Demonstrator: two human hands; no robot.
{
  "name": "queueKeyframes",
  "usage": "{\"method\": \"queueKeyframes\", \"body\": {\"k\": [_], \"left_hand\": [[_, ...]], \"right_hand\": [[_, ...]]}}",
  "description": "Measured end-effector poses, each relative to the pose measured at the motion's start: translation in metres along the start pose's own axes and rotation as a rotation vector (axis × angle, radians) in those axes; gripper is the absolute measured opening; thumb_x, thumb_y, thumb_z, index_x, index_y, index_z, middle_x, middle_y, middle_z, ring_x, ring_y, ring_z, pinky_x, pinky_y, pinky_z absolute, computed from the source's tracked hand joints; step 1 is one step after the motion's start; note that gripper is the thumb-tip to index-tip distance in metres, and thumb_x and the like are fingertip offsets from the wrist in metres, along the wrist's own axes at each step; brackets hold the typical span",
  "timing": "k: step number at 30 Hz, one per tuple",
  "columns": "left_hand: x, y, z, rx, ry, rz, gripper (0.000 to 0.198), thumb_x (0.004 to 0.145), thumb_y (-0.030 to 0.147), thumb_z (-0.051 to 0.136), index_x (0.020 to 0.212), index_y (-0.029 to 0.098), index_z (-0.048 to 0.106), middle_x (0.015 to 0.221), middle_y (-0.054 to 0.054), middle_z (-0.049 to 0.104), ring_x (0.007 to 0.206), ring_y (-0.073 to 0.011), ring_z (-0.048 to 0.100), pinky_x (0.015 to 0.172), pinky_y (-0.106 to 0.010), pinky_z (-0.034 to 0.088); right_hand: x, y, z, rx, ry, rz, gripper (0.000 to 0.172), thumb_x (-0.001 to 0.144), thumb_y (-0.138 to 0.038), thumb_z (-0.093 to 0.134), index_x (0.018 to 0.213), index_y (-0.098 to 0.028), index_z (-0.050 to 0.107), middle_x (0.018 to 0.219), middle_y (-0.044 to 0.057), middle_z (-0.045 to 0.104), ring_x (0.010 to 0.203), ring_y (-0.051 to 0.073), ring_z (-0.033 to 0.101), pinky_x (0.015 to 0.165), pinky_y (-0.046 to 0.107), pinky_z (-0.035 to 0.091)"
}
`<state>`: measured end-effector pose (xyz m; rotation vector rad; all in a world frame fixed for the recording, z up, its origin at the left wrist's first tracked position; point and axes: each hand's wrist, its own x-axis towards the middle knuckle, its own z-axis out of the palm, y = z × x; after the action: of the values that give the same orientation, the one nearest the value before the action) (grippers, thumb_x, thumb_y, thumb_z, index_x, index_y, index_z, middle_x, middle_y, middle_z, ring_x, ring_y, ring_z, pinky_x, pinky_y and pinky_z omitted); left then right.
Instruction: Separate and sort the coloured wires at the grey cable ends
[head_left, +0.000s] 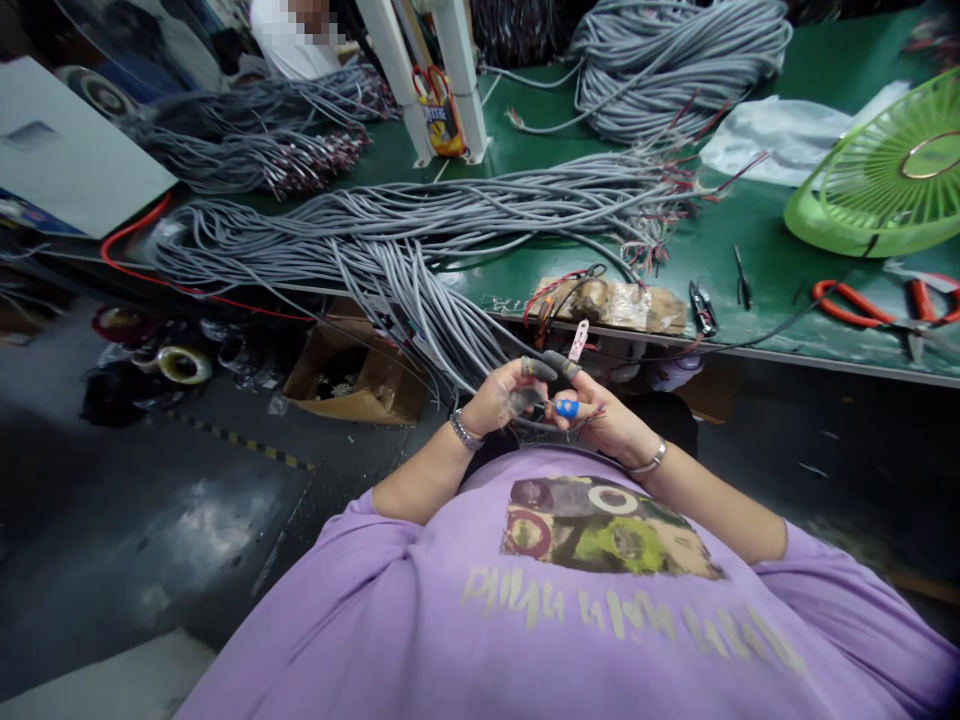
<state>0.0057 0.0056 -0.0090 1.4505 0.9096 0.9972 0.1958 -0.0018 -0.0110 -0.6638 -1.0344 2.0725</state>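
Close to my body, at the table's front edge, my left hand (496, 398) and my right hand (609, 425) meet with bent fingers. Dark covers sit on several fingertips, and a blue cover (566, 408) wraps my right thumb. Between the hands is the end of a grey cable, partly hidden by the fingers. Thin coloured wires (592, 415) stick out by my right fingers. A bundle of grey cables (450, 325) hangs over the edge beside my left hand, with its other part lying on the green table (517, 262).
A taped block (622, 304), nippers (703, 308), a slim pointed tool (742, 277) and red-handled pliers (855, 303) lie ahead to the right. Beyond stand a green fan (847, 205) and a cable coil (675, 70). A cardboard box (360, 375) sits below. Another person (289, 45) is behind the table.
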Motion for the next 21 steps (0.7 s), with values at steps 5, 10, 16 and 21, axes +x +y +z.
{"method": "queueKeyframes", "body": {"k": [5,10,16,21], "left_hand": [[-0.006,0.005,-0.002,0.181,-0.095,0.045,0.039,0.079,0.049,0.072,0.081,0.011,0.065,0.074,-0.004,0.066,0.067,-0.0116,0.062,0.065,-0.023,0.049],[-0.006,0.000,0.007,0.359,0.010,0.189,0.044,0.086,0.053,0.060,0.068,0.013,0.060,0.063,-0.002,0.063,0.058,-0.0099,0.055,0.057,-0.022,0.043],[-0.002,-0.005,0.004,0.207,0.285,0.068,0.058,0.086,0.068,0.049,0.063,0.015,0.052,0.046,0.004,0.048,0.041,-0.0069,0.045,0.045,-0.020,0.037],[-0.003,0.003,-0.004,0.030,-0.064,0.056,0.058,0.071,0.067,0.070,0.095,0.014,0.062,0.080,-0.005,0.067,0.061,-0.0100,0.062,0.057,-0.021,0.048]], "right_hand": [[-0.001,0.000,0.001,0.001,-0.002,0.011,0.078,0.075,-0.030,0.073,0.145,-0.022,0.041,0.059,-0.007,0.060,0.056,0.011,0.050,0.061,0.025,0.038],[-0.002,0.001,0.002,-0.036,0.006,-0.004,0.078,0.077,-0.031,0.071,0.147,-0.023,0.040,0.059,-0.007,0.059,0.062,0.013,0.054,0.066,0.027,0.041],[-0.005,0.000,0.002,-0.086,0.019,-0.028,0.079,0.075,-0.032,0.071,0.147,-0.024,0.039,0.057,-0.007,0.057,0.068,0.016,0.057,0.068,0.029,0.041],[-0.005,-0.003,0.002,-0.072,0.035,-0.015,0.073,0.074,-0.033,0.073,0.141,-0.024,0.046,0.060,-0.006,0.058,0.062,0.014,0.054,0.064,0.028,0.039]]}}
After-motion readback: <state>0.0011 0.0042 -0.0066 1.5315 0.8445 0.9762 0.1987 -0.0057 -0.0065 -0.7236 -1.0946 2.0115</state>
